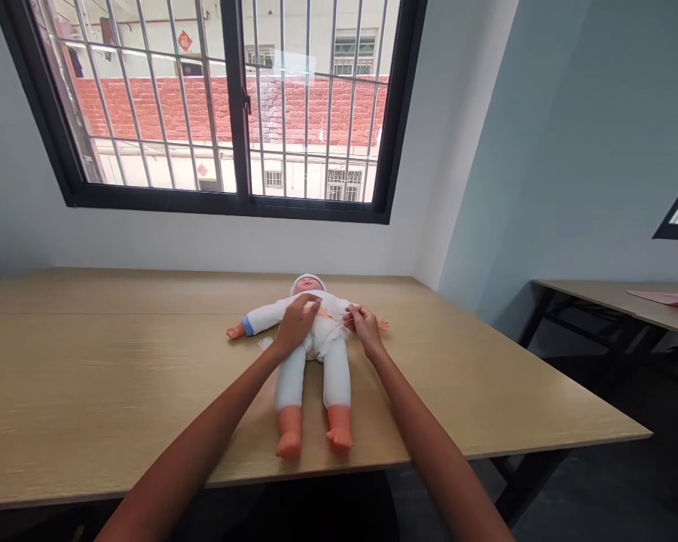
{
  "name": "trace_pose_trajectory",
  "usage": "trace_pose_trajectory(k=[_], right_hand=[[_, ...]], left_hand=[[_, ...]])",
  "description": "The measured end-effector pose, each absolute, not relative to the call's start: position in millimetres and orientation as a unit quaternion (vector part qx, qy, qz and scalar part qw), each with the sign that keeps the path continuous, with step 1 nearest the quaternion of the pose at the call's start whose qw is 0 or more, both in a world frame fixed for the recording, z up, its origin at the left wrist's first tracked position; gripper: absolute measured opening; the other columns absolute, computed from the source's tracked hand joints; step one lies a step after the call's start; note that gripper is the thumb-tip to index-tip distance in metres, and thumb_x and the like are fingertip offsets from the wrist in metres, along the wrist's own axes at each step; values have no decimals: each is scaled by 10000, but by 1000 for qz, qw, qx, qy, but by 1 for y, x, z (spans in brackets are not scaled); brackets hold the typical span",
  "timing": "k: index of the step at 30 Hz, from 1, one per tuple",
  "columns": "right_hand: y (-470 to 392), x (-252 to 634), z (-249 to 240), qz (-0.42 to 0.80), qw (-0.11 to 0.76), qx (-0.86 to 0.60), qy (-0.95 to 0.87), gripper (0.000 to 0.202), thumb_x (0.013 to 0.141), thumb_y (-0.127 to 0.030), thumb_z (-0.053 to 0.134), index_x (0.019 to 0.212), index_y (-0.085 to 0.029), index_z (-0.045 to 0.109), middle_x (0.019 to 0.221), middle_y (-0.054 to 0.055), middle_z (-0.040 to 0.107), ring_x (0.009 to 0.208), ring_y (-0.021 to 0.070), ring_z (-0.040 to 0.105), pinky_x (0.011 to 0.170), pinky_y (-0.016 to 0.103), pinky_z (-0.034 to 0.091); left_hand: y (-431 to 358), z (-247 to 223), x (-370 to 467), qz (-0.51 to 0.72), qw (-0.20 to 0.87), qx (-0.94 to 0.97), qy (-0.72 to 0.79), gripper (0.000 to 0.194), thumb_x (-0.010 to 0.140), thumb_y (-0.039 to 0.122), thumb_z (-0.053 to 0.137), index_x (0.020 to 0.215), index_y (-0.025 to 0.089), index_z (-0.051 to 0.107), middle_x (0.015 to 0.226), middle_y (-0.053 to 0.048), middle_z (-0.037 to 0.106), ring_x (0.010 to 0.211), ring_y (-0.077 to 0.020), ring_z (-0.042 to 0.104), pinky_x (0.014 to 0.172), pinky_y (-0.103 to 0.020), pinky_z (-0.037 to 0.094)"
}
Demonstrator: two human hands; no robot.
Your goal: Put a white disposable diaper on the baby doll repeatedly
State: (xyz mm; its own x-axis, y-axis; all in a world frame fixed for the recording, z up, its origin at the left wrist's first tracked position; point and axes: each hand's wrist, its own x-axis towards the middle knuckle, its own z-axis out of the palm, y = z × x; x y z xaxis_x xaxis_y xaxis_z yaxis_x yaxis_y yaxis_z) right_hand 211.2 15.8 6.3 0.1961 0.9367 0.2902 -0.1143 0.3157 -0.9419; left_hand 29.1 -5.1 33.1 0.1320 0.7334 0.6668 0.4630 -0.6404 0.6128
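Observation:
A baby doll [337, 376] in white clothes and a white cap lies on its back on the table, feet toward me. A white diaper [319, 345] with an orange-yellow mark at its front is around its hips. My left hand [298, 324] is closed at the diaper's left front edge, with the fingertips pressed on the waist. On the other side, my right hand [364, 330] pinches a thin, pale side part of the diaper. Something small and white sticks out beside my left wrist. The fingertips partly hide what they grip.
The wooden table [118, 391] stands against the wall beneath a barred window [240, 105]. Its front edge runs just past the doll's feet. At right is another table [593, 295] with a pink cloth [670, 299] on it.

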Motion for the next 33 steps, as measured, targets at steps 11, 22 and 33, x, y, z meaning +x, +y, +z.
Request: trace_pose_trajectory(k=[11,22,33], right_hand=[[-8,201,22,239,670,-431,-555,226,816,-431,553,757,-215,577,737,11,635,726,164,577,701,270,472],[-38,86,49,-57,176,-381,-906,254,738,-363,768,937,-209,733,1006,91,727,1066,292,575,1111,475,246],[-10,68,38,-160,140,-490,-846,293,893,-234,520,1057,-107,728,1172,194,652,1139,291,521,1095,431,258]], left_hand=[[20,-11,-71,344,303,773,438,309,590,256,594,886,202,667,1040,-67,726,980,-257,648,892,-363,506],[31,-15,-81,350,340,733,473,156,613,328,615,576,203,529,582,23,528,586,-150,469,552,-255,351],[22,-7,-103,384,550,614,416,332,674,442,738,760,154,596,692,-21,624,612,-129,563,599,-277,475]])
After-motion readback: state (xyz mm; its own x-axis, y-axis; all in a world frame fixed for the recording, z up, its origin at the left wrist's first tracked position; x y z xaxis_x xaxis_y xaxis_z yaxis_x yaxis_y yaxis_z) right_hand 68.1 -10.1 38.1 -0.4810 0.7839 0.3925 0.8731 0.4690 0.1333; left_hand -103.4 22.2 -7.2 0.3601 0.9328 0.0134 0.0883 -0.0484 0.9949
